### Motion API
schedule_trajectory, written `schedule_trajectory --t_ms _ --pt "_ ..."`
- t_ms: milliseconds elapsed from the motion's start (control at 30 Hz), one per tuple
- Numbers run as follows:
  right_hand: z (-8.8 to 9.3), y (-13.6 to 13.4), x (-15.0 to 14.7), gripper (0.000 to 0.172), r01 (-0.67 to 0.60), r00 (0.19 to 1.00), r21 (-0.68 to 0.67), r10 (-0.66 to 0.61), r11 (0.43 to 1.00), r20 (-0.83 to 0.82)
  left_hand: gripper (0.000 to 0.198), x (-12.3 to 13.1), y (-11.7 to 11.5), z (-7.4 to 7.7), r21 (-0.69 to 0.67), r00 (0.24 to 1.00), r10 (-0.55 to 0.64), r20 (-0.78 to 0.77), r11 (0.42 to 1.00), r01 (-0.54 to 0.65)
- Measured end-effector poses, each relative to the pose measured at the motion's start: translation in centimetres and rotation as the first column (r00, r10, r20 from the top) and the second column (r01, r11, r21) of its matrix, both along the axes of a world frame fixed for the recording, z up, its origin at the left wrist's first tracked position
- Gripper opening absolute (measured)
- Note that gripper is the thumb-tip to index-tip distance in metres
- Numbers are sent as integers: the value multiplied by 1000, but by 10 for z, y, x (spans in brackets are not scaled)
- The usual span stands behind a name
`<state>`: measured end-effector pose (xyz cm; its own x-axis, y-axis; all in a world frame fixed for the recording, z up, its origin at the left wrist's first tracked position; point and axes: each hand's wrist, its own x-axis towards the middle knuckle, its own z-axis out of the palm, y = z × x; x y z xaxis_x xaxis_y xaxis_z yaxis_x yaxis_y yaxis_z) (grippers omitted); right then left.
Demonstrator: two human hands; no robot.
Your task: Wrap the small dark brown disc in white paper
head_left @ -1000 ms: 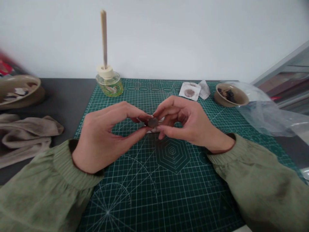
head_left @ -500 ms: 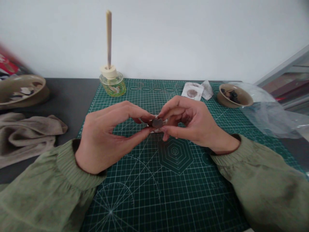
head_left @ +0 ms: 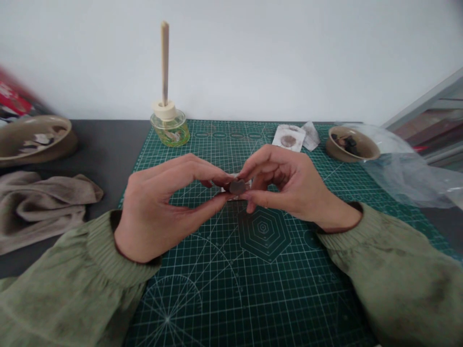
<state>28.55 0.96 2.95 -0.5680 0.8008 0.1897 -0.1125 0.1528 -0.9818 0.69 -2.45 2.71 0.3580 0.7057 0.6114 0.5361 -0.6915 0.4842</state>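
Hands first: my left hand (head_left: 148, 207) is narrowed to a pinch, thumb below and forefinger above, and my right hand (head_left: 297, 193) is bent the same way opposite, so that both sets of tips hold one small round dark grey-brown disc (head_left: 238, 187). It sits just above the mat, midway between my hands. I judge it light and stiff, awkward mainly for being so small; the flat face may slide under a dry fingertip, so the rim is the place to take hold. Whether it is brittle, I cannot tell. Appearance: dull, plain face towards me, fairly even outline, edge partly hidden by my fingers; material uncertain. Behind and below it shows a pale flat piece (head_left: 237, 197), mostly covered. Under everything, a green gridded cutting mat (head_left: 202, 299). Farther out: white square paper packet with a brown round patch (head_left: 288, 140), tan round bowl of dark bits (head_left: 336, 154) beside clear crumpled plastic (head_left: 401, 178), yellow-green glass bottle with upright sticks (head_left: 170, 131), and a brown rumpled cloth (head_left: 47, 197) at far left.
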Motion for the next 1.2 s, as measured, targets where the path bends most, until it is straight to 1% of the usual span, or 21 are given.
schedule_trajectory --t_ms 133,267,333,400,467,600,700,800,867,1000,1100,1200 --pt "1 0 0 49 -1 1000 16 1 1000 8 12 1 0 0 19 1000 -11 15 1000 11" --pt "2 1 1 47 -6 1000 23 6 1000 19 7 4 -1 4 -25 999 -32 38 999 33" --pt "3 1 1 41 1 1000 39 -1 999 3 4 4 -2 6 -23 998 -46 43 999 47" --pt "4 1 0 34 29 1000 63 -29 998 -5 7 4 -1 7 2 997 -64 42 998 64" --pt "4 2 -1 30 57 998 80 -58 995 11 8 4 -1 7 13 997 -71 34 997 70" --pt "4 2 -1 32 64 996 80 -69 995 50 5 2 0 7 -5 999 -52 1 999 52" --pt "4 2 -1 33 50 996 86 -56 995 71 4 2 1 6 16 998 -64 -23 998 64" --pt "4 2 -3 32 39 998 64 -43 997 56 4 1 2 5 33 996 -75 -44 997 77" --pt "3 2 -5 31 27 1000 26 -28 999 7 3 1 4 3 45 996 -83 -37 995 85" --pt "1 3 -6 34 3 998 -53 -6 999 -61 11 1 6 0 80 992 -122 -14 989 122" --pt "0 2 -4 36 -2 1000 -87 -1 996 -30 12 1 7 -2 73 991 -132 -13 988 133" --pt "-1 2 -3 35 23 1000 -47 -22 999 15 14 1 6 -2 38 991 -137 -4 990 137"
